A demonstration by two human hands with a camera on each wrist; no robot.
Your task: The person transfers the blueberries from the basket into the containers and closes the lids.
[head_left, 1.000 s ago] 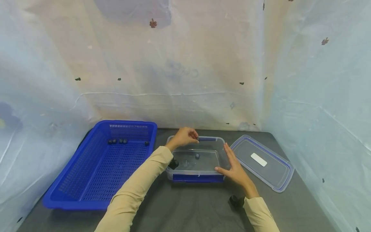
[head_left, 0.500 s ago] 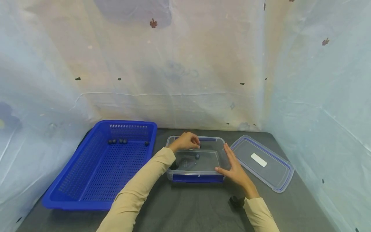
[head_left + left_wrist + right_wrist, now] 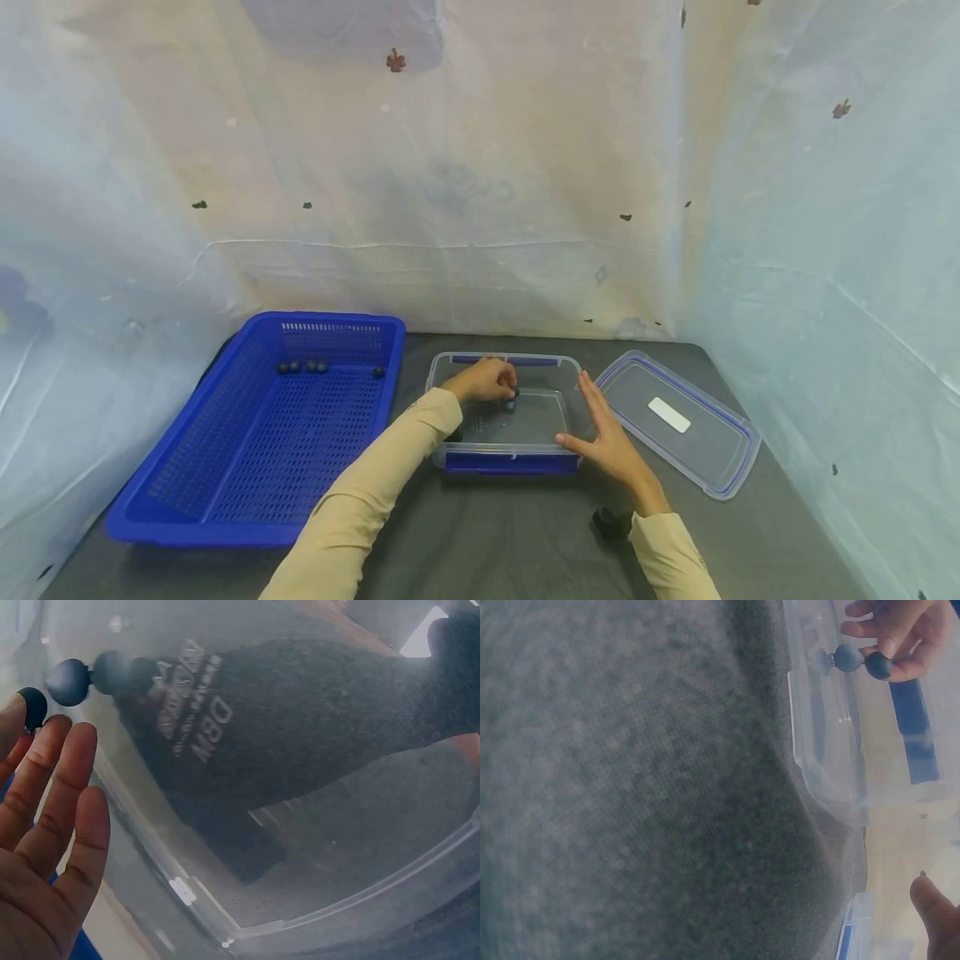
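In the head view my left hand (image 3: 487,381) reaches down inside a clear plastic food container (image 3: 517,448). It pinches a blueberry (image 3: 34,707) between thumb and fingertip; the other fingers extend loosely in the left wrist view. Close beside it, a second blueberry (image 3: 70,682) rests on the container floor, mirrored in the plastic. Both berries show in the right wrist view, the held blueberry (image 3: 878,665) beside the resting blueberry (image 3: 847,658). My right hand (image 3: 606,433) lies against the container's right side, fingers straight and thumb at the front rim.
A blue perforated basket (image 3: 225,532) stands at the left with several blueberries (image 3: 311,367) near its back. To the right, the container's clear lid (image 3: 701,450) with a white label lies on the dark grey tabletop (image 3: 480,533). Pale patterned sheeting (image 3: 480,167) rises behind.
My left hand has lowered from the container's back rim into it, toward the front, bringing the pinched blueberry beside the resting one. The right hand has stayed in place.
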